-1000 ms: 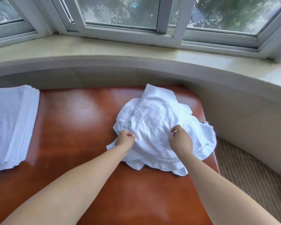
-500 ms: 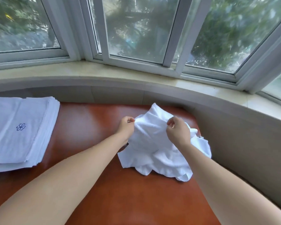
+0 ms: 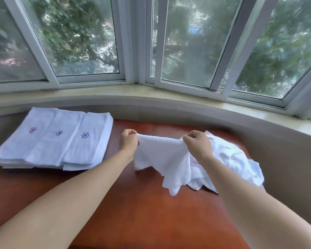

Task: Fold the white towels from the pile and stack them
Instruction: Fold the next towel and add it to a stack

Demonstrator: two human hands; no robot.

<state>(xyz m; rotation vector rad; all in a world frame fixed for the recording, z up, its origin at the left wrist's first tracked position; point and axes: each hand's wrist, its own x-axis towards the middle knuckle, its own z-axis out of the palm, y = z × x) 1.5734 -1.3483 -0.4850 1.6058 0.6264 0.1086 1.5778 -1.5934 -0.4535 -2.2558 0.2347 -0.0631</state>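
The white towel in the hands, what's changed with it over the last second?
Both hands, left and right, lifted one white towel off the pile and spread its top edge apart; it now hangs between them. The grip stayed pinched. The folded stack and table are unchanged.

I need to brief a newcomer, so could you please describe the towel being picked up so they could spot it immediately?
On the reddish-brown table below the bay window, look right of centre. There the lifted towel hangs stretched between the left hand and right hand, unlike the crumpled pile behind it.
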